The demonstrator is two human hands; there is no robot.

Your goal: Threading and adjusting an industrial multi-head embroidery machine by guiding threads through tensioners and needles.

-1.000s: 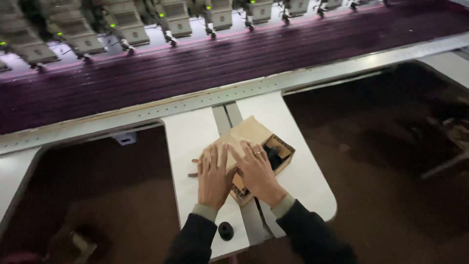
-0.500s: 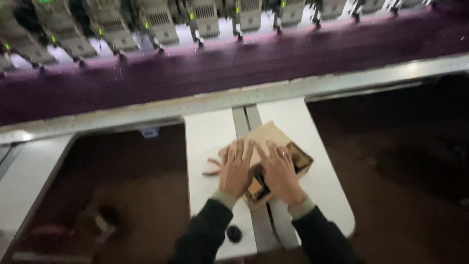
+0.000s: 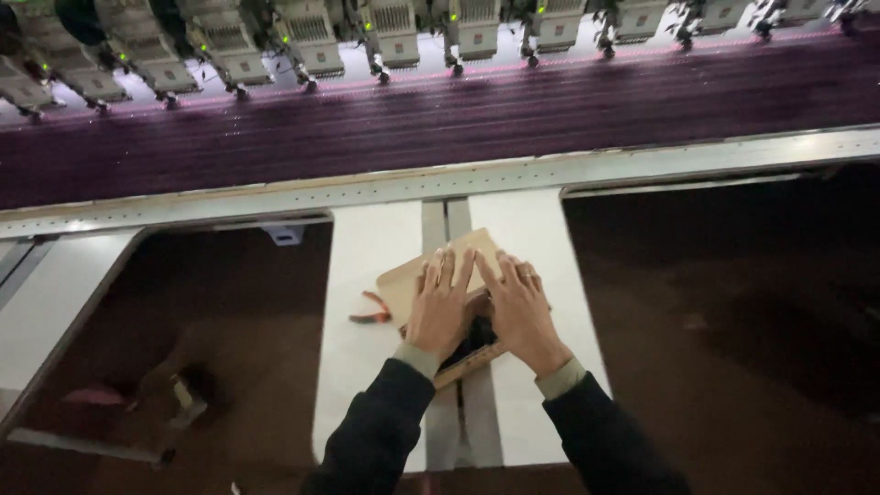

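A small brown cardboard box lies on the white table panel. Both my hands rest flat on its flaps. My left hand presses the left flap with fingers spread. My right hand covers the right side, a ring on one finger. A dark gap between the palms shows something black inside the box. Small orange-handled snips lie just left of the box.
A long embroidery machine runs across the back, with purple fabric stretched under a row of sewing heads. A metal rail borders it. Dark openings flank the white panel on both sides; another white panel lies at left.
My hands have drawn together over the box and the flaps are now nearly shut, covering the dark contents that showed at the right side. The view has shifted a little.
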